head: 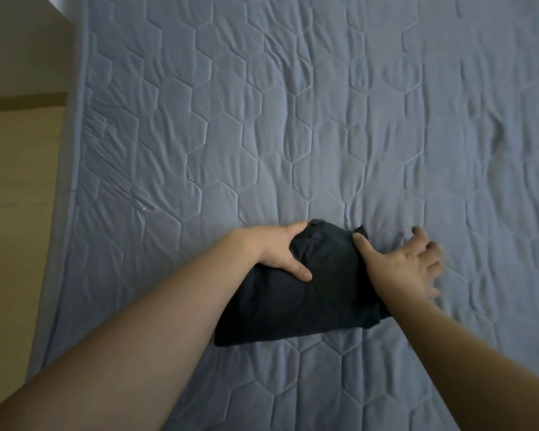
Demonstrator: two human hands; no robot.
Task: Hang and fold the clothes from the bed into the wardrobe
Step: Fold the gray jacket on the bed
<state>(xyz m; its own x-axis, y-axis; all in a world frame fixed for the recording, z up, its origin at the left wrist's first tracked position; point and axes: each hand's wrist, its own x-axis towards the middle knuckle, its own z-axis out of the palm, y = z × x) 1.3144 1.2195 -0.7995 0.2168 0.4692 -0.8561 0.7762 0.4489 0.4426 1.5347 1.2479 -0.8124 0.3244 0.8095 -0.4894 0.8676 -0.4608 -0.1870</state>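
A folded dark garment [305, 300] lies on the grey-blue quilted bed cover [293, 119], near the front middle. My left hand [277, 250] grips its far left corner, thumb on top and fingers tucked under the fabric. My right hand [402, 262] lies flat at the garment's right edge. Its thumb touches the cloth, while the fingers are spread on the bed cover and slightly blurred. No other clothes show on the bed. The wardrobe is out of view.
A light wooden surface [19, 181] runs along the bed's left side. The quilted cover with its hexagon stitching stretches away to the back and right, wrinkled in places.
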